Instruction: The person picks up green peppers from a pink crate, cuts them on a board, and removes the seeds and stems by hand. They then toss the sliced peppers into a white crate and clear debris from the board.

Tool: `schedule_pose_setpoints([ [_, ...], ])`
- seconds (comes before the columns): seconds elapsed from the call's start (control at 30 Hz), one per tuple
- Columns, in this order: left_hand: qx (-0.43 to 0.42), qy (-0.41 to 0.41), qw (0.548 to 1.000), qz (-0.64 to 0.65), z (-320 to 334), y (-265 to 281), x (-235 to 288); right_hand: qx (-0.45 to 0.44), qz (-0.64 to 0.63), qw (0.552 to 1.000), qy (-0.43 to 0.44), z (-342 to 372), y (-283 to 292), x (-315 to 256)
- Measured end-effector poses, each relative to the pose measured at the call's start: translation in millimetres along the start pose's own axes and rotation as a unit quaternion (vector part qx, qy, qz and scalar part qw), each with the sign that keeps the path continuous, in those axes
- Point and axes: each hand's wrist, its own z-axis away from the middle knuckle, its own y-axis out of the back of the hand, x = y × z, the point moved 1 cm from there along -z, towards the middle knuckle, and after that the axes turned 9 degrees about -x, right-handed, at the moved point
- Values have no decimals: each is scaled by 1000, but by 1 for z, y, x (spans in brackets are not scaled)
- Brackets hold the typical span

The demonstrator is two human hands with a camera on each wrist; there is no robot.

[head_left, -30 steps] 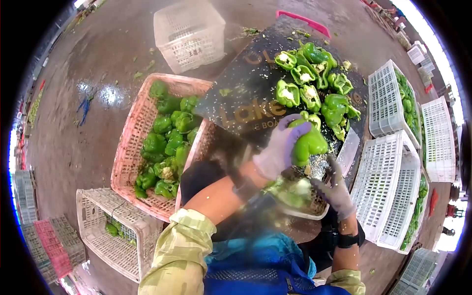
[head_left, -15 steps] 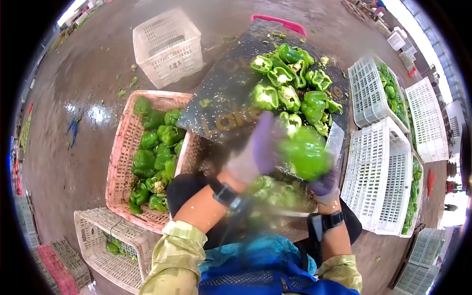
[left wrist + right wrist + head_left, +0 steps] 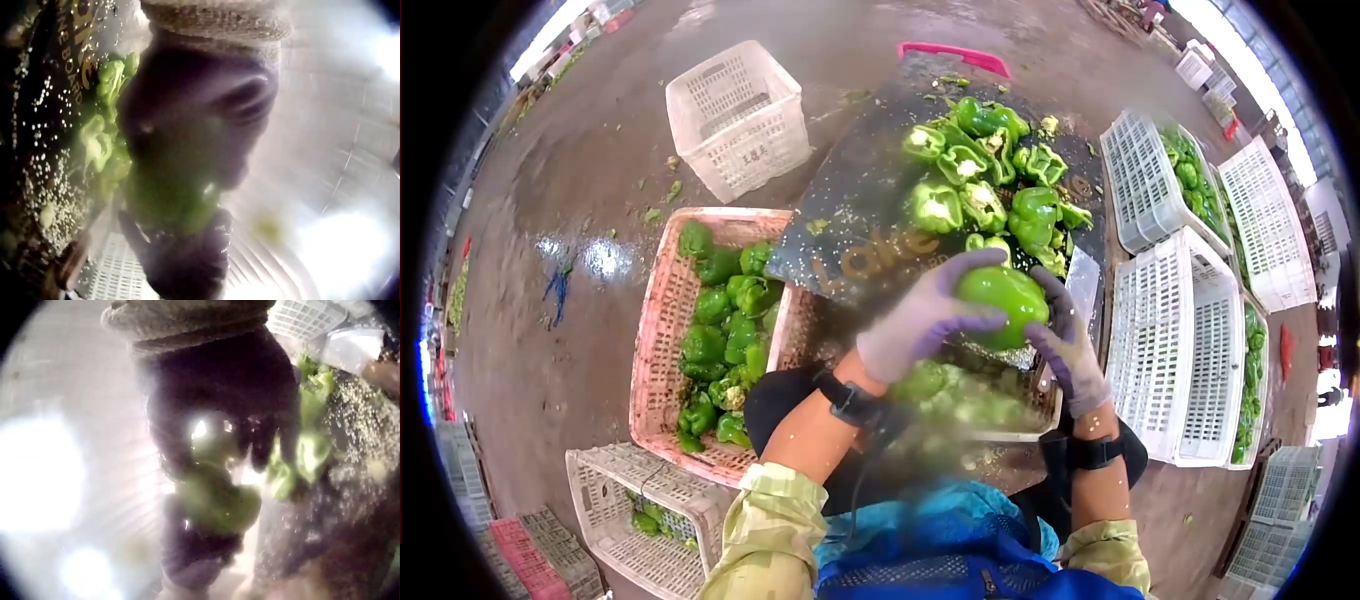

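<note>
A whole green bell pepper [image 3: 1002, 306] is held up between my two gloved hands, over the near end of the dark board [image 3: 850, 225]. My left hand [image 3: 925, 318] grips its left side, with fingers over the top and thumb along the front. On the opposite side, the curled fingers of my right hand [image 3: 1075, 345] hold it. Both wrist views show the pepper [image 3: 215, 494] between the purple gloves, blurred. Just beyond it, cut-open peppers [image 3: 982, 205] lie heaped on the board among scattered seeds.
A pink crate [image 3: 650, 350] of whole green peppers stands left. Below my hands sits a tray [image 3: 1000, 436] of pale green pieces, blurred. A blade-like flat metal piece [image 3: 1083, 280] lies at the board's right edge. White crates [image 3: 1145, 350] line the right; another white crate [image 3: 740, 130] stands beyond.
At first my left hand held the pepper with my right hand apart from it. The pepper moved in a blur toward my right hand; now both hands hold it steadier. The head view has shifted.
</note>
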Motion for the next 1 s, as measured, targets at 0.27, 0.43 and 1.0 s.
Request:
schedule_pose_setpoints([
  [0.27, 25, -26, 994, 108, -6, -5, -34, 28, 604, 787, 125, 1, -44, -11],
  [0.43, -99, 65, 965, 232, 7, -3, -11, -33, -88, 995, 22, 6, -44, 5],
  [1.0, 38, -193, 755, -626, 11, -21, -8, 14, -143, 989, 31, 39, -12, 34],
])
